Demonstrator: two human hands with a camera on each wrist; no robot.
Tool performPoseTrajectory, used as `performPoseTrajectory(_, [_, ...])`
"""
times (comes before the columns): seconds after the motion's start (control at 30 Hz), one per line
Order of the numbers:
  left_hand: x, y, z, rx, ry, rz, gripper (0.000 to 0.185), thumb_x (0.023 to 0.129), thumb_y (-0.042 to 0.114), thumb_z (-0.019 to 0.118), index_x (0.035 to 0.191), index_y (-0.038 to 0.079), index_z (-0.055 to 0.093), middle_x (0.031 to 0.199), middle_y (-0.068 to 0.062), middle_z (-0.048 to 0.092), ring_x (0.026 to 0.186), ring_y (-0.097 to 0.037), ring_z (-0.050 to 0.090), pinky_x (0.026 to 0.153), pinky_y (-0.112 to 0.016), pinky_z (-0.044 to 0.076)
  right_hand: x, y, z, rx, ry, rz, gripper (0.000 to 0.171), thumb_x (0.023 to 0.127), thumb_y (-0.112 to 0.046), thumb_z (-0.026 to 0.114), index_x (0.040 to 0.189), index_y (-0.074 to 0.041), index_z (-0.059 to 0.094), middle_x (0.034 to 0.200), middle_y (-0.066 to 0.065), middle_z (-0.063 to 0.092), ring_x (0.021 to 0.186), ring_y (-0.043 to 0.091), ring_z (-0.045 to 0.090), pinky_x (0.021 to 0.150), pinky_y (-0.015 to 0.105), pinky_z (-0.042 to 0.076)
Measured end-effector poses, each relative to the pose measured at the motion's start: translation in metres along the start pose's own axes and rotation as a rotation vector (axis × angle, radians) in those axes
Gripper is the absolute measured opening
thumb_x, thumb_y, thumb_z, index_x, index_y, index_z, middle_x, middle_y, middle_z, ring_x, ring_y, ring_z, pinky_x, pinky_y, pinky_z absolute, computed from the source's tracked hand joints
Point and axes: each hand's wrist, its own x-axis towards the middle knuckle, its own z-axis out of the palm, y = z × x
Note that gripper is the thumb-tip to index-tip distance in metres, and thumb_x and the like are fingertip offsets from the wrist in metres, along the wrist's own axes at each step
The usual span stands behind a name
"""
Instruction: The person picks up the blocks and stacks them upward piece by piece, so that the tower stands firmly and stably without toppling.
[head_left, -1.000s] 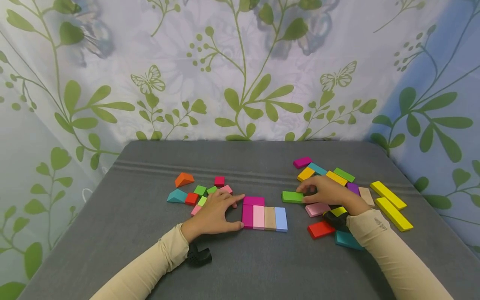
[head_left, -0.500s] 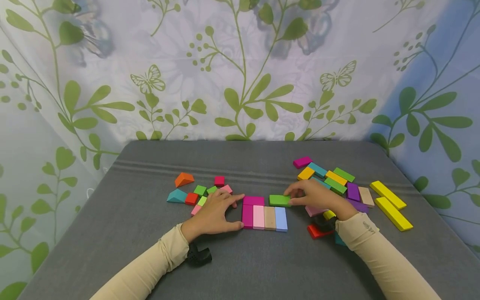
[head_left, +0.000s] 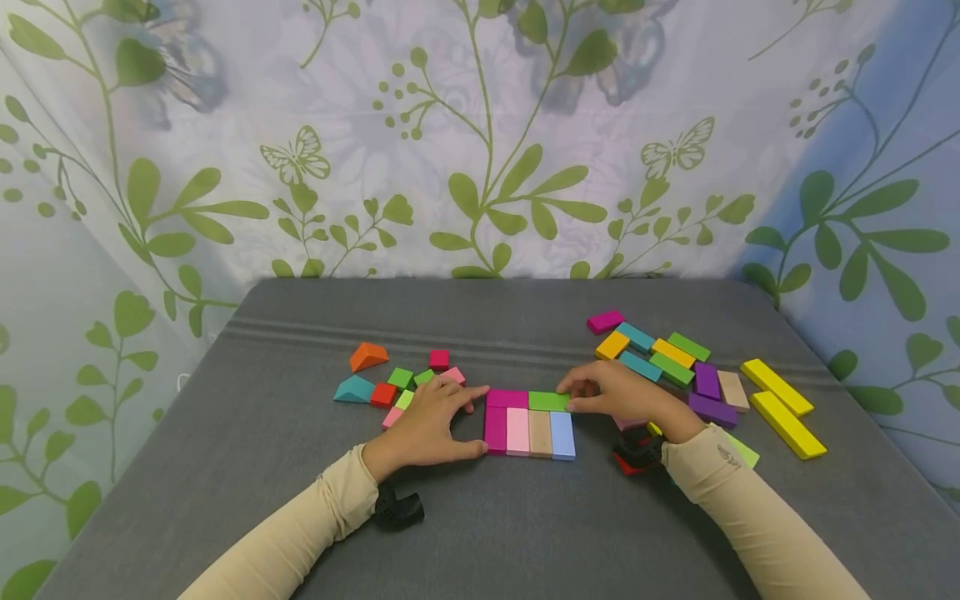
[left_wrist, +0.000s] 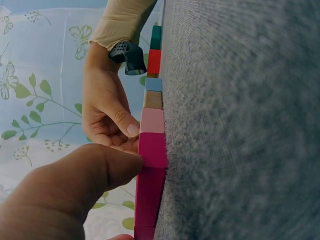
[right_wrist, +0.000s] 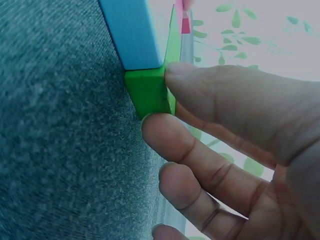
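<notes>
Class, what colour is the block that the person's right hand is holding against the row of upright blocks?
Green. The block in the right hand shows best in the head view.

This looks like a home play corner set up for recording. A soft grey cloth-covered surface [head_left: 300, 500] stands against a light curtain [head_left: 480, 150] printed with green leafy vines and butterflies, which wraps round the back and both sides. Painted wooden toy blocks [head_left: 675, 367] lie scattered across it, the sort found in a child's room.

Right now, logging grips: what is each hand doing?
Left hand: open, fingers resting against the magenta block.
Right hand: pinches the green block.
</notes>
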Motion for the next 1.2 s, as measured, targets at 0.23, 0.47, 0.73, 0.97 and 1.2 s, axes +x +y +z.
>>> performPoseTrajectory(0.23, [0.001, 0.001, -0.001, -0.002, 0.000, 0.000, 0.078, 0.088, 0.041, 0.081, 0.154, 0.007, 0.059, 0.108, 0.001, 0.062, 0.129, -0.031, 0.049, 0.111, -0.060, 0.037, -0.001, -0.002, -0.001, 0.005, -0.005, 0.001, 0.024, 0.101, -0.008, 0.076, 0.122, 0.002, 0.076, 0.098, -0.003, 0.073, 0.086, 0.009, 0.062, 0.074, 0.030, 0.055])
performPoseTrajectory(0.47, [0.001, 0.000, -0.001, -0.017, -0.003, -0.002, 0.078, 0.088, 0.040, 0.081, 0.155, 0.007, 0.058, 0.109, 0.002, 0.063, 0.130, -0.030, 0.049, 0.112, -0.061, 0.036, -0.016, -0.001, -0.010, 0.019, 0.002, 0.019, 0.030, 0.103, -0.010, 0.074, 0.130, 0.003, 0.071, 0.098, -0.005, 0.072, 0.083, 0.010, 0.059, 0.074, 0.030, 0.055])
performPoseTrajectory(0.73, [0.000, 0.002, -0.001, -0.020, -0.003, 0.004, 0.078, 0.088, 0.039, 0.081, 0.155, 0.006, 0.058, 0.110, 0.000, 0.063, 0.132, -0.032, 0.048, 0.114, -0.062, 0.035, -0.058, 0.000, -0.023, 0.071, 0.021, 0.009, 0.025, 0.102, -0.010, 0.075, 0.124, 0.001, 0.075, 0.104, -0.002, 0.073, 0.085, 0.009, 0.062, 0.075, 0.027, 0.056])
performPoseTrajectory(0.97, [0.000, 0.001, -0.001, -0.024, 0.000, 0.008, 0.078, 0.089, 0.040, 0.081, 0.155, 0.007, 0.058, 0.111, 0.000, 0.063, 0.131, -0.031, 0.048, 0.112, -0.061, 0.036, -0.094, 0.010, -0.028, 0.019, 0.081, -0.062, 0.018, 0.096, -0.008, 0.081, 0.114, -0.010, 0.079, 0.102, -0.003, 0.074, 0.090, 0.010, 0.063, 0.077, 0.026, 0.056])
performPoseTrajectory(1.2, [0.000, -0.001, 0.000, -0.023, 0.013, 0.004, 0.072, 0.092, 0.037, 0.079, 0.154, 0.006, 0.059, 0.108, 0.000, 0.063, 0.134, -0.034, 0.048, 0.113, -0.062, 0.036, -0.112, 0.019, -0.031, 0.000, 0.019, -0.060, 0.025, 0.091, -0.014, 0.089, 0.114, -0.010, 0.080, 0.101, -0.006, 0.069, 0.088, 0.011, 0.061, 0.077, 0.026, 0.058])
